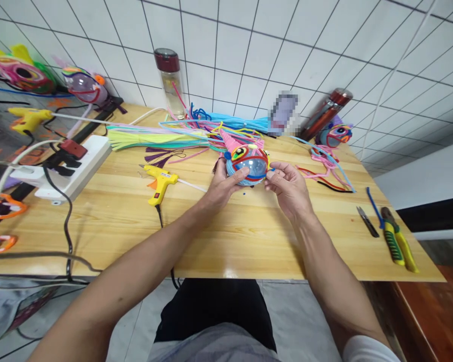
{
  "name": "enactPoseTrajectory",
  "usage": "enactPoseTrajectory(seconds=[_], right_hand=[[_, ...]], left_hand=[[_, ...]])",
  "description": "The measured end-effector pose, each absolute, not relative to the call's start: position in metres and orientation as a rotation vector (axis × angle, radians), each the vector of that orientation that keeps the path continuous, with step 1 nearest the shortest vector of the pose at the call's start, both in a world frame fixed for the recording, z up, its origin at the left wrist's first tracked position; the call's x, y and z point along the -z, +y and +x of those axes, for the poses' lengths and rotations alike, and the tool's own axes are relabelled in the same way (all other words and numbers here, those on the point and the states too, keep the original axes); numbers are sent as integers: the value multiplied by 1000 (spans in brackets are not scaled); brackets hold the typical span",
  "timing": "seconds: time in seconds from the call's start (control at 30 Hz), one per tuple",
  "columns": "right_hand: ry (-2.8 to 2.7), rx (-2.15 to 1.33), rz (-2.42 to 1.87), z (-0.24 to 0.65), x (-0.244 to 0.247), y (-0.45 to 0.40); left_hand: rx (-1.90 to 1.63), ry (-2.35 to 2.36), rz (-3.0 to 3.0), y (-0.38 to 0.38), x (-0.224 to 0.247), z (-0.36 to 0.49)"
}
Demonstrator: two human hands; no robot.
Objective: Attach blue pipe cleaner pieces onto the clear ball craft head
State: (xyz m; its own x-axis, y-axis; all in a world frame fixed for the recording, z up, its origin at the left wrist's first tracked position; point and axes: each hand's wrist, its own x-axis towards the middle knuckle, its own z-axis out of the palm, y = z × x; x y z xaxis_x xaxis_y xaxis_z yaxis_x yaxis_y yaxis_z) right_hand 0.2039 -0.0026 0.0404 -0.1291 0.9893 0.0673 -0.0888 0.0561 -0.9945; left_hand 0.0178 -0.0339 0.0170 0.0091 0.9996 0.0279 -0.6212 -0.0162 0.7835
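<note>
A clear round ball (253, 164) trimmed with red, blue and pink fuzzy stems, with an eye and a pink horn, is above the middle of the table. Wrapped round its left side is my left hand (226, 185), thumb on the front. My right hand (287, 185) is at the ball's right edge, thumb and forefinger pinched on a small blue piece (272, 171). Whether that piece is joined to the ball is too small to tell. A yellow glue gun (160, 182) lies left of my left hand.
Bundled fuzzy stems (154, 139) lie behind the ball. A glass bottle (172, 85) and a red flask (326, 113) stand by the wall. At left is a power strip (79, 168); at right, green-yellow pliers (398, 241) and small snips (367, 221).
</note>
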Motion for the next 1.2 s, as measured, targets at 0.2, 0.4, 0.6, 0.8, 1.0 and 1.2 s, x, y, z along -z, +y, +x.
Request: enactPoseTrajectory(seconds=[0.2, 0.4, 0.6, 0.8, 1.0, 1.2], right_hand=[[-1195, -1244, -997, 196, -35, -5], [-1178, -1184, -977, 189, -31, -9], [-1143, -1155, -969, 186, -29, -12], [-1142, -1118, -1003, 185, -27, -13], [-1147, -1112, -1019, 184, -29, -14], [-1234, -1049, -995, 184, -26, -16]], left_hand=[[-1469, 685, 757, -34, -17, 16], [-1484, 675, 811, -34, -17, 16], [-1475, 665, 875, -34, -18, 15], [-1478, 673, 890, -35, -21, 15], [-1482, 684, 886, -35, -20, 14], [-1502, 701, 902, -35, -19, 15]])
